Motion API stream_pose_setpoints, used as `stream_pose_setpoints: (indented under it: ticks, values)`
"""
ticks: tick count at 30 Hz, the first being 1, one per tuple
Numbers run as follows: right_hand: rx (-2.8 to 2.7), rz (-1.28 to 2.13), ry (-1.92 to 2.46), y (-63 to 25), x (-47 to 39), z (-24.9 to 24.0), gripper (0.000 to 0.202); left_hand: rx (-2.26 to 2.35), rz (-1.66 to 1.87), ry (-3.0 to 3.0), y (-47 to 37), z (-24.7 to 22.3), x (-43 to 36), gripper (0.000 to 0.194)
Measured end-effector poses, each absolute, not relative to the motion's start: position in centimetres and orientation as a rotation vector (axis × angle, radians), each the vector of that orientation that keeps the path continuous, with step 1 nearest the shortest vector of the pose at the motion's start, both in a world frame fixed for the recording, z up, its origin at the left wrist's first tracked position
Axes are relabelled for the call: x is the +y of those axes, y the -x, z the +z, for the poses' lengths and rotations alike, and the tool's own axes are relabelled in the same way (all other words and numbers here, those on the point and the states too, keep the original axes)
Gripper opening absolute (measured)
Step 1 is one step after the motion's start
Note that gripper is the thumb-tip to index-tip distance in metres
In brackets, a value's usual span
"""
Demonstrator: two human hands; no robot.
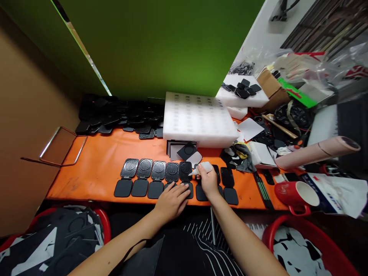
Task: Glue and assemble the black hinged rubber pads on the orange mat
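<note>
Black hinged pieces point(158, 170) lie opened in a row along the front of the orange table point(100, 153), ridged halves at the back and smooth flat halves at the front. My right hand point(207, 179) is wrapped round a white squeeze bottle point(206, 167), its nozzle pointing left over a ridged half point(185, 170) right of the row's middle. My left hand point(171, 200) rests with fingers spread on the smooth halves just below that spot and holds nothing. The ridged halves to the left look glossy.
A white foam block point(198, 119) stands behind the row, beside a heap of black parts point(120, 115). At right are a red mug point(296, 195), a pink bottle point(316, 152) and a cloth point(244, 159). Red tubs point(105, 226) of scraps flank my lap. A wire frame point(61, 147) is at left.
</note>
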State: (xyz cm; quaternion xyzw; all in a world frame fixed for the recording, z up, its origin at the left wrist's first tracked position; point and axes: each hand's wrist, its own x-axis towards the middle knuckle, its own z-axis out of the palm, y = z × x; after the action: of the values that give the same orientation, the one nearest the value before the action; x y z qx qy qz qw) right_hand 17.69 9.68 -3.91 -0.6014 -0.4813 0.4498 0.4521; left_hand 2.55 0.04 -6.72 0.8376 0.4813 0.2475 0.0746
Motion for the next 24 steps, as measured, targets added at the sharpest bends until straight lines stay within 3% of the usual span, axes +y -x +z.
stream_pose_setpoints:
  ticks: [15,24]
  values:
    - [-1.471,0.735,1.621,-17.4,11.5,-4.2,0.034,1.466,0.849,-2.470,-2.7,-7.4,0.0,0.029]
    - [-1.308,1.024,1.500,-14.0,12.5,-4.3,0.036,1.454,0.873,-2.436,-2.7,-7.3,0.0,0.028]
